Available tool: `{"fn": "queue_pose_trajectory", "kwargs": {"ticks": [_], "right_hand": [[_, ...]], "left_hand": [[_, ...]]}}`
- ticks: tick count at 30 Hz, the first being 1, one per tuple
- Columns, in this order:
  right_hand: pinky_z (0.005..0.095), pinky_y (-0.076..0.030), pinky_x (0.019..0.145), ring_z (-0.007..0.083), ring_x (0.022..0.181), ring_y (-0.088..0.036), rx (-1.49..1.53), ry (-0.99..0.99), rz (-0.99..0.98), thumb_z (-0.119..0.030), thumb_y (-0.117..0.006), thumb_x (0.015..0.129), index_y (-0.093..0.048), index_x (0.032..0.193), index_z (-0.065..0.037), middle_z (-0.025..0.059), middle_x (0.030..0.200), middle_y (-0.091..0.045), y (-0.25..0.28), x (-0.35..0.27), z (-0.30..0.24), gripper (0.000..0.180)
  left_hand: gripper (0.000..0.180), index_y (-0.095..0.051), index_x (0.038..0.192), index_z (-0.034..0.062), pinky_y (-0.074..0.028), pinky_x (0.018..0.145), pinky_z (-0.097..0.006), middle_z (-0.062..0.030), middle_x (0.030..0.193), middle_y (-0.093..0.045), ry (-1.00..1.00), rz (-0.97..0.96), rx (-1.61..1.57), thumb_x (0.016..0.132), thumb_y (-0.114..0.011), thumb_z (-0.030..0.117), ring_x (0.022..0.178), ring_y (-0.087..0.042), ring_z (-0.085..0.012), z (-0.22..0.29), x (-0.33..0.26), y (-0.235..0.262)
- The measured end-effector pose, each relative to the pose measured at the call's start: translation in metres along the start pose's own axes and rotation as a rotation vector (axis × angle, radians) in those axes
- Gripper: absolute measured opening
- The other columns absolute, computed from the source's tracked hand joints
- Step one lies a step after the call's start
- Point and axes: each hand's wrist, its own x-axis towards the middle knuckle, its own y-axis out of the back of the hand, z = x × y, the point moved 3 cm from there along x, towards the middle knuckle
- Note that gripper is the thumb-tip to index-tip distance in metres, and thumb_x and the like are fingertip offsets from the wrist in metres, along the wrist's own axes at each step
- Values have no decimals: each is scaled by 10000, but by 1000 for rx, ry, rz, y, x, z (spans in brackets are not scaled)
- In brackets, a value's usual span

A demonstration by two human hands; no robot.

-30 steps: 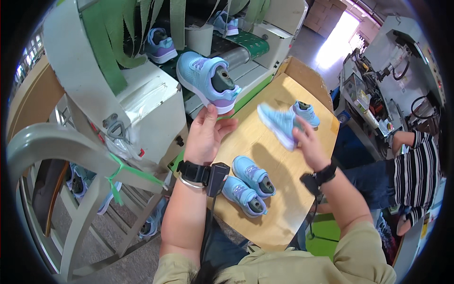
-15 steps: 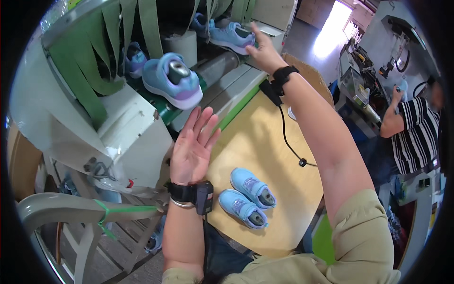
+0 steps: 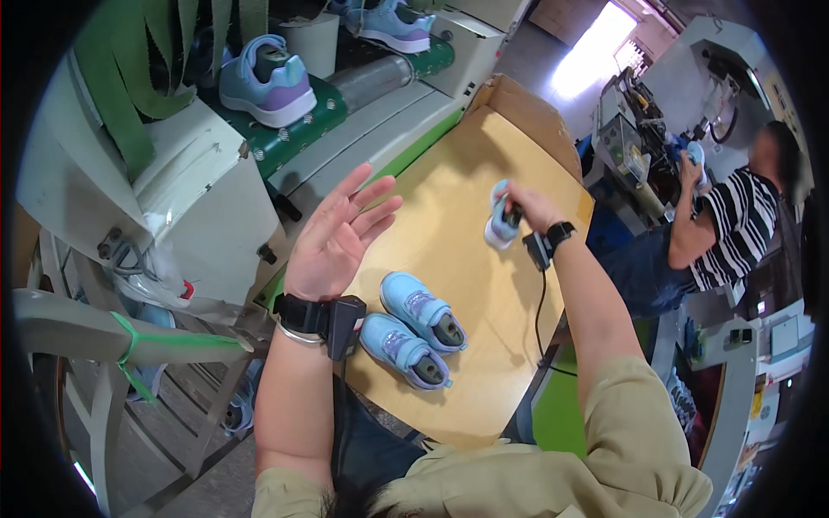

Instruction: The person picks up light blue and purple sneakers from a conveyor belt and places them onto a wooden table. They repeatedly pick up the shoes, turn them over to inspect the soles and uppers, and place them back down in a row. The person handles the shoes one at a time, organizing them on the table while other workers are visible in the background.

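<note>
Legible markings: none. No text, label, brand, number or sign can be read.

Surfaces examined:
- Pair of light-blue shoes (image 3: 415,304) on the table (image 3: 462,380): lavender detailing over the uppers; no characters resolve.
- Held shoe (image 3: 498,233), in the right hand (image 3: 531,208): too small and partly covered; unreadable.
- Shoe on the green belt (image 3: 290,97): heel side toward the camera; nothing legible.
- White machine housing (image 3: 197,168): dark specks and scuffs, none readable as characters.
- Black wrist unit (image 3: 346,326) at the left wrist: no readable lettering.
- Grey equipment panel (image 3: 688,53), background right: too distant to read.
</note>
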Motion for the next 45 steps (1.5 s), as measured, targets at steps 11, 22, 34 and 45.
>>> {"fn": "queue_pose_trajectory", "kwargs": {"ticks": [11,22,34,45], "right_hand": [[379,-396,1040,290,1213,-522,-395,228,182,-299,-776,821,-413,1360,-22,170,1261,-550,-140,-187,-16,706],[362,-460,939,275,1097,-568,-307,182,339,-181,-750,796,-460,1288,-32,168,1173,-569,-165,-186,-6,591],[366,-460,929,314,1074,-588,-329,236,420,-187,-729,797,-492,1249,4,204,1136,-592,-178,-185,-18,546],[369,-465,922,325,1068,-594,-326,246,427,-196,-720,805,-493,1248,12,209,1138,-595,-177,-186,-17,539]], "left_hand": [[503,-385,1440,17,-403,1062,-404,-192,1375,-514,141,42,130,1002,-474,246,1239,-533,-296,-19,-13,-3],[483,-526,1309,-31,-417,1031,-377,-211,1235,-607,127,12,1347,932,-580,266,1186,-560,-336,-60,-45,5],[371,-588,1178,-30,-476,879,-418,-250,1098,-633,302,-21,1380,922,-548,237,1041,-601,-388,-64,-58,6],[376,-621,1123,-2,-497,808,-425,-233,988,-661,274,-43,1468,879,-602,284,930,-637,-379,-64,-58,7]]}}
